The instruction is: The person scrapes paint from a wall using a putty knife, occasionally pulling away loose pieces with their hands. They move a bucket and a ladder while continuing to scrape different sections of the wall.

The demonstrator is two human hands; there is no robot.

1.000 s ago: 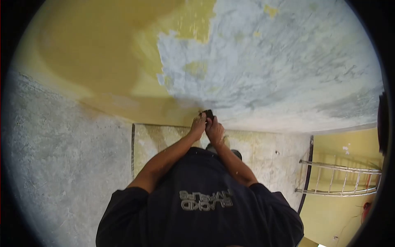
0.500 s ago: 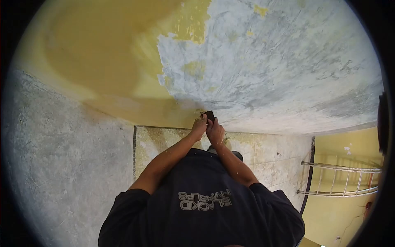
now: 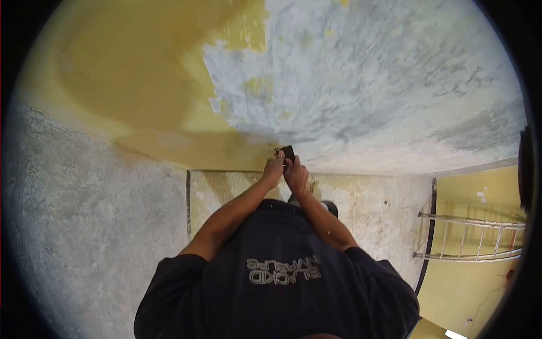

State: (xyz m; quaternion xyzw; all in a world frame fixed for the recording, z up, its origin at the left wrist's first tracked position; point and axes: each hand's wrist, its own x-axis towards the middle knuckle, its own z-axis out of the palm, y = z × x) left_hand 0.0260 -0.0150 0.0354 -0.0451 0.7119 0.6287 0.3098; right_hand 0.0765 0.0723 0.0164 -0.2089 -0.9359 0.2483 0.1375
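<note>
Compared with the pictures up to a second ago, the yellow-and-grey painted wall (image 3: 135, 68) sits slightly further left and higher in view around its ragged paint edge. The left hand (image 3: 274, 168) and right hand (image 3: 297, 175) keep nearly the same posture. This is judged to be mainly a movement of the head. No growth of the bare area can be confirmed over the interval, so the work in hand appears to continue at the same spot.

State of grip: both hands are closed together on one dark, flat, squarish hand tool (image 3: 288, 153), thumbs towards each other. The tool is located directly ahead of the person, at the lower part of the wall, near the border between yellow and grey; whether its edge touches the surface cannot be told.

Condition: the tool looks plain and dark, its lower part covered by fingers. The wall is smooth yellow at left and mottled grey-white at right, with a jagged boundary and an isolated yellow paint remnant (image 3: 258, 86). Pale specks mark the forearms.
</note>
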